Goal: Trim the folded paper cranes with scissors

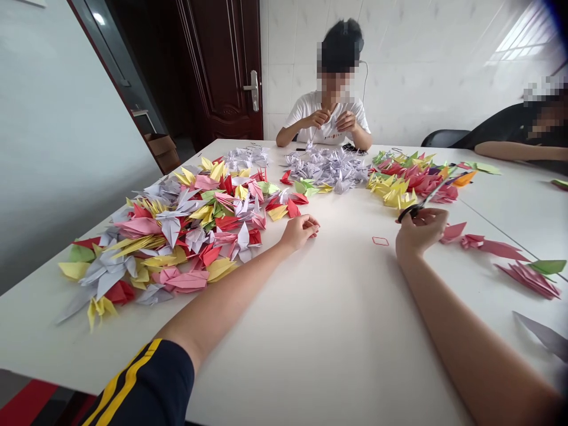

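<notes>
My right hand (419, 234) grips a pair of scissors (437, 190) by the black handles, its blades pointing up and away to the right. On the table to the left, my left hand (300, 232) rests with fingers curled together; anything pinched in them is too small to make out. Close to its left lies a big heap of folded paper cranes (190, 219) in white, yellow, pink, red and green. A small red loop, like a rubber band (380, 241), lies flat between my hands. Loose pink folded papers (492, 245) are right of my right hand.
Across the white table (319, 331) sits a person (331, 115) handling something small, behind a pile of white cranes (339, 168). Yellow, green and red cranes (393, 192) are grouped at the back right. Another person's forearm (519, 149) rests at the far right.
</notes>
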Available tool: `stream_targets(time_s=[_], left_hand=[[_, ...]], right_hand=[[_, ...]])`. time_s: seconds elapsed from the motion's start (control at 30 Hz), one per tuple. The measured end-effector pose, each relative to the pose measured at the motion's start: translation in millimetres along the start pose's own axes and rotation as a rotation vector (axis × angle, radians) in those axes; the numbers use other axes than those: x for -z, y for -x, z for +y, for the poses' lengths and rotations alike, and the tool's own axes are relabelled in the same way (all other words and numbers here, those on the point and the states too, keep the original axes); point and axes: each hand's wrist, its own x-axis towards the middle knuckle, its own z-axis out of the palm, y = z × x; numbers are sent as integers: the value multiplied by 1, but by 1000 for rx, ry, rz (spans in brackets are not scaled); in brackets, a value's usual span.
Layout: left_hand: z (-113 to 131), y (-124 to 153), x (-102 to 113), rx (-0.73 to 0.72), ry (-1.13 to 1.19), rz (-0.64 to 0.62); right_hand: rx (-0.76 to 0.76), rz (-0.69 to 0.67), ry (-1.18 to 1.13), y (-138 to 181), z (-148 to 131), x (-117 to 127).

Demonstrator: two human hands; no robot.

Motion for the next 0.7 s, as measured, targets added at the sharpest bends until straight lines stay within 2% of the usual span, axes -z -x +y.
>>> stream_targets(time_s=[0.13, 0.3, 0.4, 0.5, 0.6, 0.7], left_hand=[[2, 1, -1, -12, -31, -8], [3, 3, -1, -26, -137, -25], [2, 5, -1, -60, -238, -23], [8, 7, -3, -51, -316, -17], [36, 9, 0, -50, -379, 27], [85, 13, 17, -155, -491, 51]], right_hand=[[-33, -269, -123, 18, -19, -5], [22, -551, -29, 28, -20, -6], [32, -647, 36, 28, -18, -6], [15, -678, 60, 27, -18, -6], [-2, -692, 56, 27, -19, -6], [13, -697, 38, 28, -20, -5]])
